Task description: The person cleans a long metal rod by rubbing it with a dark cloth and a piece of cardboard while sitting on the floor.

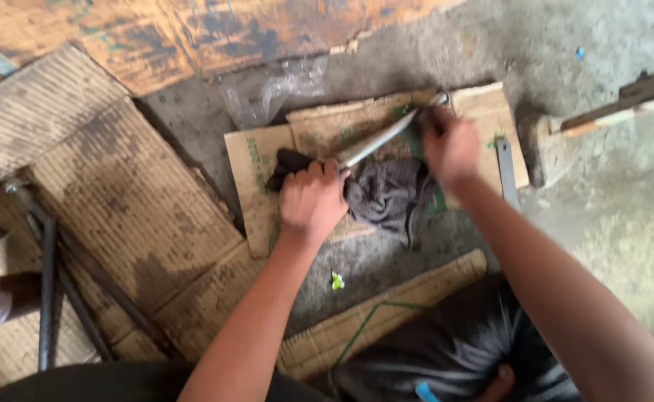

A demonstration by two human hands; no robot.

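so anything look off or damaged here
Mostly wear: the flattened cardboard is dark-stained and torn at its edges, and crumpled clear plastic lies loose on the concrete floor. Nothing looks spilled.

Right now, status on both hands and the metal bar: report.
Left hand gripping dark rag around metal bar. Right hand clasps bar's far end, blurred. Both over cardboard; nothing in the way.

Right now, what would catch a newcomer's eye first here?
Two bare hands at the centre: the left hand clutches a dark rag around a metal rod, and the right hand holds the rod's far end. Under them, stained cardboard lies on a grey concrete floor.
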